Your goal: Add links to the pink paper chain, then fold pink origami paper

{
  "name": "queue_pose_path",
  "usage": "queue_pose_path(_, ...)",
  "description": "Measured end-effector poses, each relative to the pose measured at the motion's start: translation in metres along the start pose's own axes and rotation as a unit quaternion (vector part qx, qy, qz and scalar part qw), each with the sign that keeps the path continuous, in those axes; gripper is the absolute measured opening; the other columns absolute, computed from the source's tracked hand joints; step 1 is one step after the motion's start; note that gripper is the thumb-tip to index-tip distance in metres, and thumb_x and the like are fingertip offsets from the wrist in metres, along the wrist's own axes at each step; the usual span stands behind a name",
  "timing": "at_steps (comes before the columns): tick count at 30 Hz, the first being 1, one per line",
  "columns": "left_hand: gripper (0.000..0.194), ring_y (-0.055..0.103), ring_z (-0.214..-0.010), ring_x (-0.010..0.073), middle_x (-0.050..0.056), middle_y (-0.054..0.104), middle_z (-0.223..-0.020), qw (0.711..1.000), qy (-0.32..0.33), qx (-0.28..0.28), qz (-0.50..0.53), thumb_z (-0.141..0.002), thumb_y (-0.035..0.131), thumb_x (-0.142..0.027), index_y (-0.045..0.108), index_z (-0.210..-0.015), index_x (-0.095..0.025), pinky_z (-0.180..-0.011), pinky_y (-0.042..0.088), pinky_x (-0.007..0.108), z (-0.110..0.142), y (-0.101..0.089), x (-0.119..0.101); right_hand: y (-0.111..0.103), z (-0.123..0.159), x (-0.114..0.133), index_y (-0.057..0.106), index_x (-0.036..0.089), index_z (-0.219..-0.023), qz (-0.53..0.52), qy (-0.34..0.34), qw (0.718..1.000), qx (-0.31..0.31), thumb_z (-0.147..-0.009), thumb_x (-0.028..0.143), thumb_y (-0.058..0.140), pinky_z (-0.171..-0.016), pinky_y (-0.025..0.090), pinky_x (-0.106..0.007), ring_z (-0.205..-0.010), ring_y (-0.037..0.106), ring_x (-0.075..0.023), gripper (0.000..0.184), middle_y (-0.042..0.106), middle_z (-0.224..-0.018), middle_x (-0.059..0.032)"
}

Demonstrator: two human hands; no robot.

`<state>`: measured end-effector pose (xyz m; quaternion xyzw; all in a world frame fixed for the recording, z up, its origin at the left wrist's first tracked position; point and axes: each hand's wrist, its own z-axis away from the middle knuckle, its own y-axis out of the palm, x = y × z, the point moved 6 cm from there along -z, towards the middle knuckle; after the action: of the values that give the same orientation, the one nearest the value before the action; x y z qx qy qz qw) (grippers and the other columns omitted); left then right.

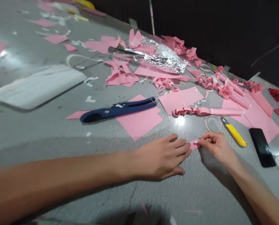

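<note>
My left hand lies palm down on the grey table, fingers stretched to the right. Its fingertips rest on the left end of a small pink paper strip. At the strip's other end, my right hand pinches the paper between thumb and fingers. Part of the strip is hidden under both hands. Just beyond them lie a roll of tape, a yellow utility knife and a rolled pink paper stick with a curled, ruffled end.
A blue hinged tool lies across pink paper sheets. A black phone is at the right, a white flat object at the left. Crinkled foil, paper flowers and scraps cover the far side, before a dark wall.
</note>
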<state>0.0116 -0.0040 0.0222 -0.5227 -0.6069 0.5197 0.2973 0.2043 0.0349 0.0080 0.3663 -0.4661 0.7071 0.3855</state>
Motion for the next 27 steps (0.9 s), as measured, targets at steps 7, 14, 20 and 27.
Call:
queue_pose_path(7, 0.044, 0.065, -0.112, 0.0287, 0.013, 0.074, -0.128, 0.999, -0.005, -0.029, -0.012, -0.100, 0.068, -0.052, 0.068, -0.125, -0.016, -0.093, 0.046, 0.041, -0.003, -0.001, 0.001, 0.005, -0.004, 0.007, 0.066, 0.019, -0.068, 0.049, 0.018, 0.999, 0.012, -0.081, 0.055, 0.078, -0.048, 0.017, -0.027, -0.049, 0.029, -0.0104, 0.041, 0.044, -0.053, 0.0052)
queue_pose_path(14, 0.041, 0.066, -0.106, 0.0293, 0.013, 0.076, -0.119, 0.997, -0.009, -0.080, 0.004, -0.098, 0.071, -0.049, 0.070, -0.121, -0.014, -0.091, 0.046, 0.041, -0.002, -0.004, 0.000, 0.006, -0.004, 0.011, 0.067, 0.018, -0.069, 0.062, 0.017, 0.998, 0.009, -0.081, 0.053, 0.080, -0.048, 0.018, -0.027, -0.050, 0.030, -0.0106, 0.039, 0.045, -0.055, 0.0048)
queue_pose_path(20, 0.036, 0.066, -0.108, 0.0293, 0.011, 0.076, -0.116, 0.995, -0.017, -0.094, 0.029, -0.101, 0.067, -0.044, 0.068, -0.124, -0.018, -0.094, 0.045, 0.040, -0.001, -0.004, 0.002, 0.007, -0.004, 0.012, 0.065, 0.021, -0.067, 0.084, 0.002, 0.996, -0.012, -0.081, 0.054, 0.078, -0.048, 0.022, -0.028, -0.049, 0.035, -0.0124, 0.038, 0.048, -0.055, 0.0035)
queue_pose_path(27, 0.044, 0.065, -0.116, 0.0295, 0.016, 0.069, -0.143, 0.999, -0.012, -0.052, -0.005, -0.101, 0.066, -0.045, 0.066, -0.132, -0.014, -0.097, 0.043, 0.041, -0.003, -0.003, 0.000, 0.007, -0.003, 0.010, 0.063, 0.021, -0.064, 0.084, -0.003, 0.995, -0.047, -0.078, 0.040, 0.077, -0.049, 0.026, -0.028, -0.049, 0.041, -0.0130, 0.028, 0.052, -0.054, 0.0033)
